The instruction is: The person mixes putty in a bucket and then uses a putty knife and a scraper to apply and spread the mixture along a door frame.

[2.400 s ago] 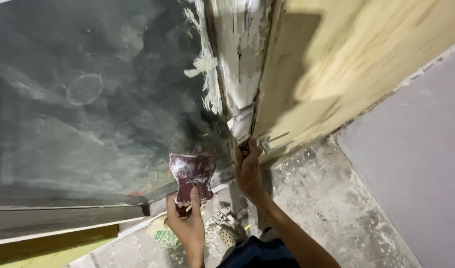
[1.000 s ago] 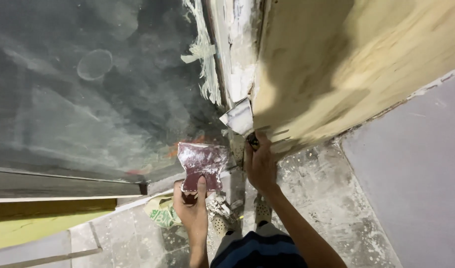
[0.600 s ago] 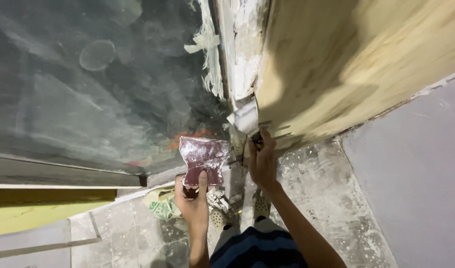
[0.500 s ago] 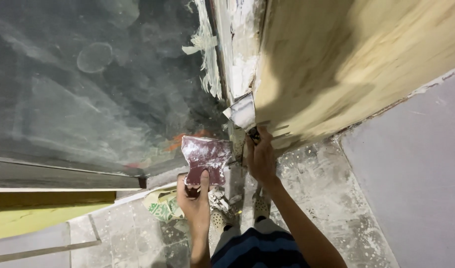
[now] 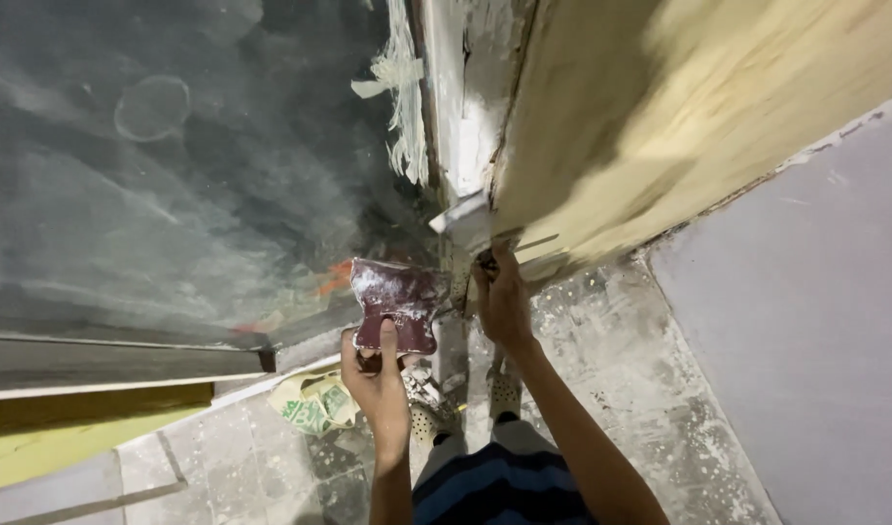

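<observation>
Putty-smeared and dark red, the broad scraper (image 5: 397,306) sits in your left hand (image 5: 376,374), which grips its lower end, thumb pressed on the blade. At three o'clock from it, your right hand (image 5: 502,301) closes around a narrow putty knife (image 5: 462,216), whose blade lies against the white frame (image 5: 465,117) beside the plywood panel (image 5: 660,126). Dusty glass (image 5: 174,165) fills nine o'clock; a crumpled bag (image 5: 310,403) lies on the speckled floor (image 5: 611,350) at seven.
</observation>
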